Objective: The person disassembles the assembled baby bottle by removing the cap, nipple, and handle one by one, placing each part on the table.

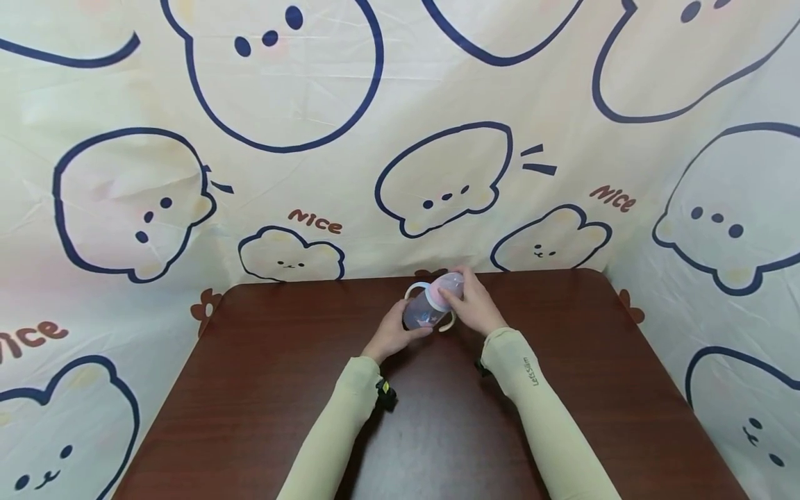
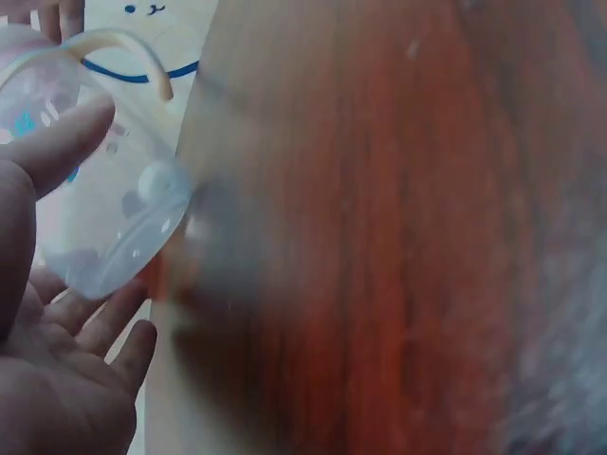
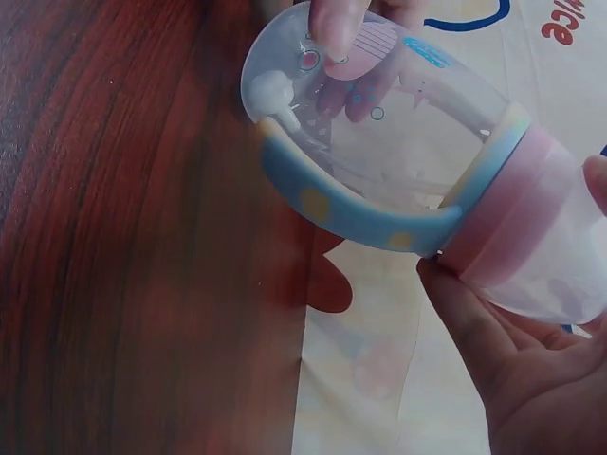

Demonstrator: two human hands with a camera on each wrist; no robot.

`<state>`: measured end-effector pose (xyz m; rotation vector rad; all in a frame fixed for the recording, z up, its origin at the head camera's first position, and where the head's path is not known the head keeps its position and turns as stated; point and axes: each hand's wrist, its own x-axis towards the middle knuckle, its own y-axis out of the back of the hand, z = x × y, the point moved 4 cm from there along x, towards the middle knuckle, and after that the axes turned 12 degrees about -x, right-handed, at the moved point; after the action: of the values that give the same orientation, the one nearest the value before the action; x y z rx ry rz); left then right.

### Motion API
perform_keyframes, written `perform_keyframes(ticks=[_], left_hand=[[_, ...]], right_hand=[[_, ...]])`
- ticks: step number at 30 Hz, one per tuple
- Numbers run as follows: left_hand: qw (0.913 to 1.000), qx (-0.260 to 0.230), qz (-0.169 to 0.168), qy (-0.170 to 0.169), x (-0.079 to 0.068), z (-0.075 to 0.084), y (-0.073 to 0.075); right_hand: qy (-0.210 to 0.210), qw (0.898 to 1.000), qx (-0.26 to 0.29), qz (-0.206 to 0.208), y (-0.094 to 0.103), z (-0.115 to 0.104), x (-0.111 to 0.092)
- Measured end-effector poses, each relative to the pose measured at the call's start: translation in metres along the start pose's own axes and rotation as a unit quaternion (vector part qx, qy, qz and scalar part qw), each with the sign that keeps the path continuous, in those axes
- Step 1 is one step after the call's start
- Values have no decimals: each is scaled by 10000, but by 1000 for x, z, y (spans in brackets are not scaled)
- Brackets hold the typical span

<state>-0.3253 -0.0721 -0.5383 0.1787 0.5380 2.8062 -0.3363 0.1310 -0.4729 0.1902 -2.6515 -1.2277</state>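
A clear baby bottle [image 1: 420,312] with a pink collar, a translucent cap and two curved handles is held tilted near the table's far edge. My left hand [image 1: 394,332] grips its body near the base, the thumb across the near side. In the left wrist view the thumb [image 2: 71,142] lies over the clear wall [image 2: 123,209]. My right hand [image 1: 476,303] holds the cap end, fingers around the pink collar [image 3: 503,209] and cap. A blue handle with yellow spots [image 3: 351,213] shows in the right wrist view, and a white weighted straw end [image 3: 273,95] sits inside the bottle.
The dark brown wooden table [image 1: 250,389] spreads beneath both arms. Behind it and at both sides hangs a pale cloth [image 1: 350,180] printed with cartoon bears. A dark wrist strap device [image 1: 386,394] sits on the left wrist.
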Motion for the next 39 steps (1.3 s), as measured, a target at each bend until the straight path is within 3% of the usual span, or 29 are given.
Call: perform_keyframes(ticks=[8, 15, 20, 27, 33, 39], left_hand=[[9994, 238, 230, -39, 0, 0, -4], [9985, 422, 328, -106, 4, 2, -7], [9976, 592, 338, 85, 5, 3, -9], [9908, 1145, 603, 383, 5, 6, -9], [9851, 1508, 765, 306, 8, 7, -10], [9848, 1582, 674, 232, 9, 7, -8]], right_hand=[[-58, 9998, 36, -162, -3, -4, -4], [-171, 9992, 179, -311, -4, 5, -2], [-243, 9988, 211, -373, -5, 14, -2], [-360, 9983, 243, -383, -10, 18, -1], [-471, 9982, 199, -310, -12, 22, 0], [-595, 9975, 188, -341, -13, 24, 0]])
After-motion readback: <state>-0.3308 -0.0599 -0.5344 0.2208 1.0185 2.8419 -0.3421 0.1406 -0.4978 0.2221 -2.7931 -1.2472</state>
